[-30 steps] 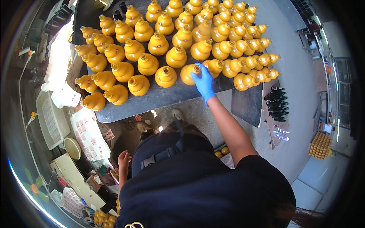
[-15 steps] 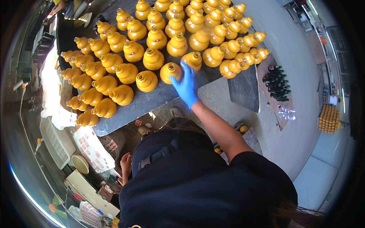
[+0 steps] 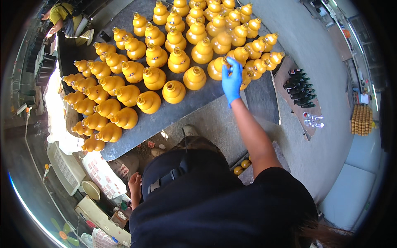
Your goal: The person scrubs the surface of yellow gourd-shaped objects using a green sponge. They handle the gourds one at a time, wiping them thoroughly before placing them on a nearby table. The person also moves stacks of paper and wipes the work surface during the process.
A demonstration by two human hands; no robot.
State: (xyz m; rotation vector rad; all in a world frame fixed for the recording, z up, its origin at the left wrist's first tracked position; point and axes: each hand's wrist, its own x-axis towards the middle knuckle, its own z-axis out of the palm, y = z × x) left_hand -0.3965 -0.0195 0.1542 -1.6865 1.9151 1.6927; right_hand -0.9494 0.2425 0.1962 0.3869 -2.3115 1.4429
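In the head view, my gloved right hand (image 3: 233, 80) is at the neck of a yellow bottle (image 3: 216, 69) on the near right part of the dark table (image 3: 186, 101); thumb and fingers are close about the neck, but I cannot tell whether they are closed on it. My bare left hand (image 3: 135, 184) is low beside my waist, fingers loosely curled, and I cannot tell whether they meet. More yellow bottles (image 3: 155, 78) stand upright in rows to the left and farther off. Dark bottles (image 3: 301, 89) are grouped right of the table, and a person (image 3: 62, 15) bends at far left.
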